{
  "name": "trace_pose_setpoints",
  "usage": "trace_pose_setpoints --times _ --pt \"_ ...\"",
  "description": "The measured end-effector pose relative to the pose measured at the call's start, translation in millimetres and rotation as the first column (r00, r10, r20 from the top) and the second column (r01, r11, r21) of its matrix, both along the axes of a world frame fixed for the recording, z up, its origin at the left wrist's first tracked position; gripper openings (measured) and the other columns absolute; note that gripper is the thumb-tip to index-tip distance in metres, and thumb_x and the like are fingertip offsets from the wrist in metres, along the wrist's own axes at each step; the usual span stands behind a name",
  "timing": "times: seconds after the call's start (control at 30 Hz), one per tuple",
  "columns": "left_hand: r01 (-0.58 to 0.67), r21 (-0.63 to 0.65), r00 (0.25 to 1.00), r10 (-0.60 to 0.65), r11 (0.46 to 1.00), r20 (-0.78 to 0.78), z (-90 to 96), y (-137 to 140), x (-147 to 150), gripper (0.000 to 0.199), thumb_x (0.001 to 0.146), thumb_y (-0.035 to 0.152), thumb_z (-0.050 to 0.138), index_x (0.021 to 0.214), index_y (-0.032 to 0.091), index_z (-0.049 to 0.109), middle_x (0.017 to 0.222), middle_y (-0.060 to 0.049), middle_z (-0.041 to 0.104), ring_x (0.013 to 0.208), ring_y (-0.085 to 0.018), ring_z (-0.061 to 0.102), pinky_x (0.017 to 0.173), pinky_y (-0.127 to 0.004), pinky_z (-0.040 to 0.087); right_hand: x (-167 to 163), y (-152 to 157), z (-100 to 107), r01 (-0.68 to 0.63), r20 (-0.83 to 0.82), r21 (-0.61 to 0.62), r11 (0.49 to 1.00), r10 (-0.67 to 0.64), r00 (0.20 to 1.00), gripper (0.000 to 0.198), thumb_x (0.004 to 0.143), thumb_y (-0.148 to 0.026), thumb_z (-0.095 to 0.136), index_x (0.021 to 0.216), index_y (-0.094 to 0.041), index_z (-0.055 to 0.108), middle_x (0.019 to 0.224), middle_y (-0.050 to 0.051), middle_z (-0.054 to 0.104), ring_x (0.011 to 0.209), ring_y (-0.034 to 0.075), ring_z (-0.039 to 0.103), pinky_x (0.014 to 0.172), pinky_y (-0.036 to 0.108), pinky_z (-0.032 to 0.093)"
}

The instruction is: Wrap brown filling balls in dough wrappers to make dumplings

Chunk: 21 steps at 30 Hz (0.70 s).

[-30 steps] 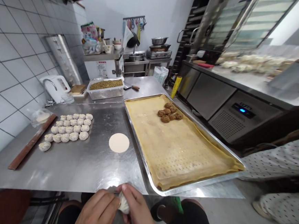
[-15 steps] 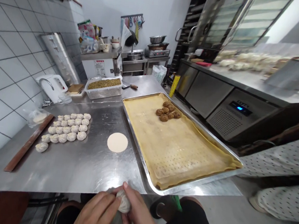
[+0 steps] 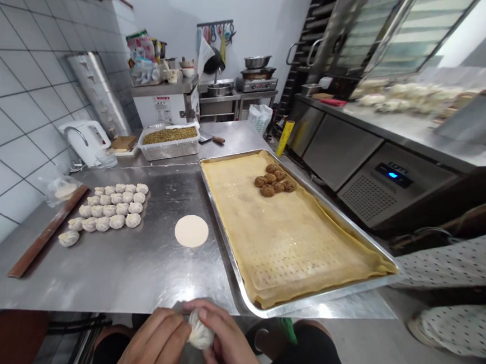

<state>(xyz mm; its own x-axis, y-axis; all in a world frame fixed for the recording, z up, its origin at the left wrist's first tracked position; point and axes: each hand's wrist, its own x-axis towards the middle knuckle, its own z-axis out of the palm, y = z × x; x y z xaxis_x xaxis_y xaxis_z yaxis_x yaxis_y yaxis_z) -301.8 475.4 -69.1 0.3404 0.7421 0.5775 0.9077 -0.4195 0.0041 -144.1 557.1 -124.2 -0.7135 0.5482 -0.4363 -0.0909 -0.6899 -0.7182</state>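
Note:
Between my two hands, just off the table's front edge, is a pleated dough bun [image 3: 201,330]. My left hand [image 3: 158,341] pinches its left side with curled fingers. From the right, my right hand [image 3: 230,343] cups it, thumb on the top pleats. A flat round dough wrapper [image 3: 191,231] lies on the steel table in front of my hands. Rows of pleated buns [image 3: 109,211] rest at the left, one of them set apart nearer me. Several brown filling balls [image 3: 268,189] sit together at the far end of the lined tray [image 3: 297,237].
A wooden strip [image 3: 47,234] lies along the table's left side. A tub of greenish filling [image 3: 169,142] and a scraper [image 3: 212,140] stand at the back, near a white kettle [image 3: 87,143]. Someone in dotted trousers [image 3: 464,261] is at the right.
My right thumb has come down onto the bun's top, and the fingers behind have shifted. The bun stays in both hands; the things on the table have not moved.

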Motion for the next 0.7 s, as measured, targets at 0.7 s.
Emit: trace_pose_setpoints --times 0.7 --pt "-0.124 -0.210 0.950 0.177 0.970 0.257 -66.2 -10.8 -2.1 0.058 0.094 0.040 0.062 0.144 0.014 0.050 0.128 -0.014 0.070 0.116 -0.025 0.069 0.091 -0.038 0.065 -34.1 -21.3 -19.4 0.200 -0.001 -0.149 0.968 -0.202 0.979 0.064 0.084 -0.076 0.059 0.096 -0.015 0.072 0.073 0.009 0.074 0.061 0.024 0.071 0.053 0.033 0.055"
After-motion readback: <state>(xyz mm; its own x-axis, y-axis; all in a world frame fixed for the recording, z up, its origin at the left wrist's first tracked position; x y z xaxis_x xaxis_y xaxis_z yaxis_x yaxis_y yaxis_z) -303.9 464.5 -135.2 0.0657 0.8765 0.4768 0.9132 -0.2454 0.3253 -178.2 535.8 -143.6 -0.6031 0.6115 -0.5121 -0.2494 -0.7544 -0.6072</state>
